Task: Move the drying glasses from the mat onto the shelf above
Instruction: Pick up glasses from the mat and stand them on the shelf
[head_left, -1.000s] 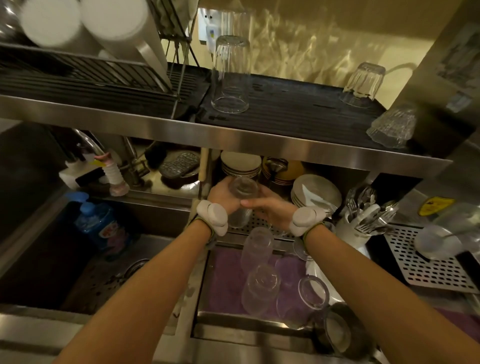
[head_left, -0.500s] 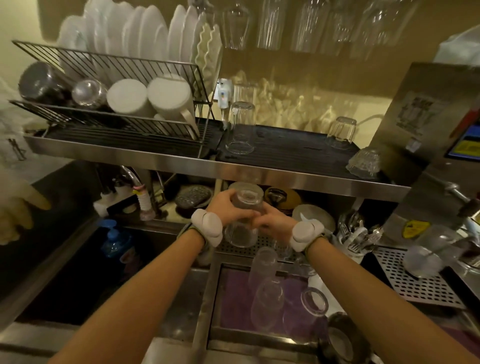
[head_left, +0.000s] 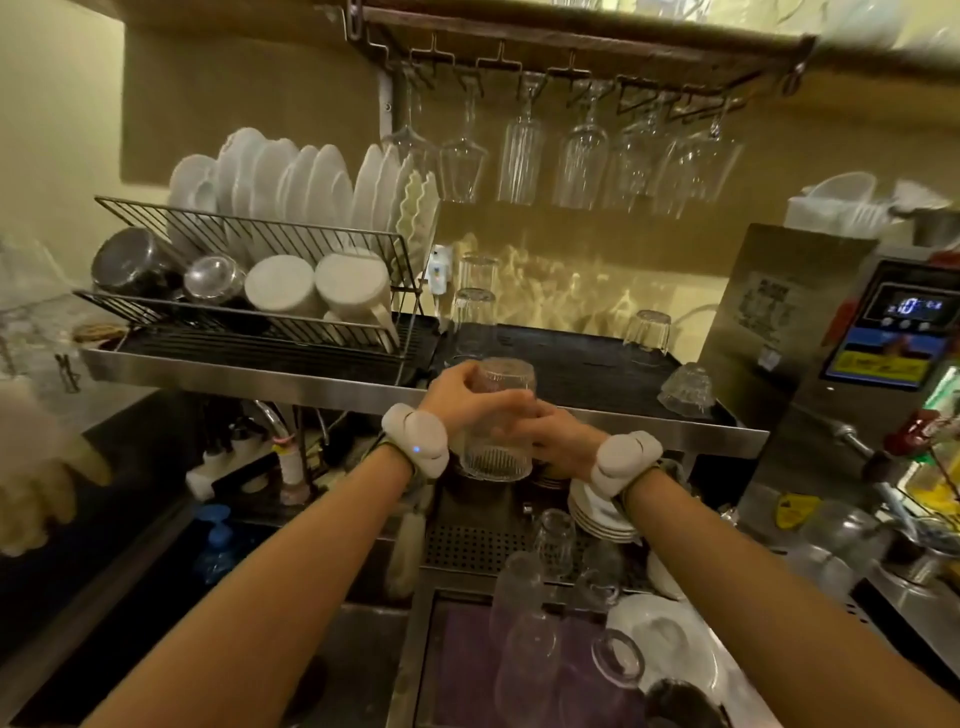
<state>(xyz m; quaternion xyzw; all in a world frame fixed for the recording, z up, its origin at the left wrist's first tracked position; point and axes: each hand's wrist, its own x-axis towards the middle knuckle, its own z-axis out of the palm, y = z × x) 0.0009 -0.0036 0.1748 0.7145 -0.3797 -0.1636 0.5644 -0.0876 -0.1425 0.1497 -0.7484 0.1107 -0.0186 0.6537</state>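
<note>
Left of centre the left hand (head_left: 457, 397) curls round a clear, ribbed glass (head_left: 500, 420) held upside down at the front edge of the shelf (head_left: 613, 364), while the right hand (head_left: 558, 439) grips its lower side, above more glasses (head_left: 524, 623) on the purple mat (head_left: 462, 654).

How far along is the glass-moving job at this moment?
Done: four glasses stand upside down on the shelf's black mat, among them a tall glass and a short tumbler. In hand: the left hand and right hand grip a ribbed glass at the shelf's front edge, not yet set down. Left: several glasses lie on the purple mat below.
</note>
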